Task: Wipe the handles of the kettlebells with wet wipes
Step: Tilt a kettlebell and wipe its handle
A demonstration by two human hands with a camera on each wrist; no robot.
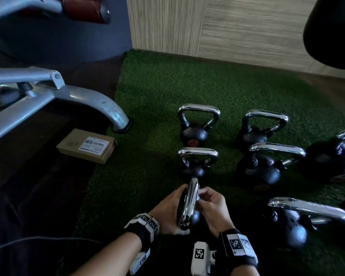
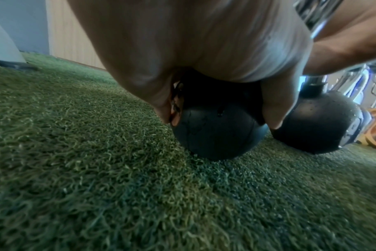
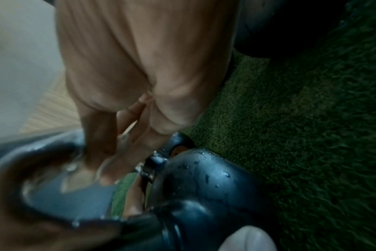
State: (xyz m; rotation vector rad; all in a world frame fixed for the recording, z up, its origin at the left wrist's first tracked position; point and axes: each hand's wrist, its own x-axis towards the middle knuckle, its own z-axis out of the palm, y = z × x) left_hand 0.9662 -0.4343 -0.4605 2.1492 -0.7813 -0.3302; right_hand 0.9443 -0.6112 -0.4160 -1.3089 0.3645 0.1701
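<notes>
A small black kettlebell with a chrome handle (image 1: 189,206) stands on the green turf (image 1: 157,86) right in front of me, handle end-on to the head view. My left hand (image 1: 167,208) grips the handle's left side, fingers curled down toward the black ball (image 2: 215,135). My right hand (image 1: 213,206) curls around the right side, and a pale bit of wet wipe (image 1: 202,191) shows at its fingertips against the chrome. In the right wrist view the fingers (image 3: 127,152) lie blurred on the wet, shiny handle above the ball (image 3: 204,186). Most of the wipe is hidden.
Several more chrome-handled kettlebells stand on the turf: two straight ahead (image 1: 196,162) (image 1: 195,126) and others to the right (image 1: 267,164) (image 1: 303,220). A cardboard box (image 1: 87,146) lies left of the mat beside a grey bench leg (image 1: 100,104). A wood-panel wall (image 1: 227,26) closes the back.
</notes>
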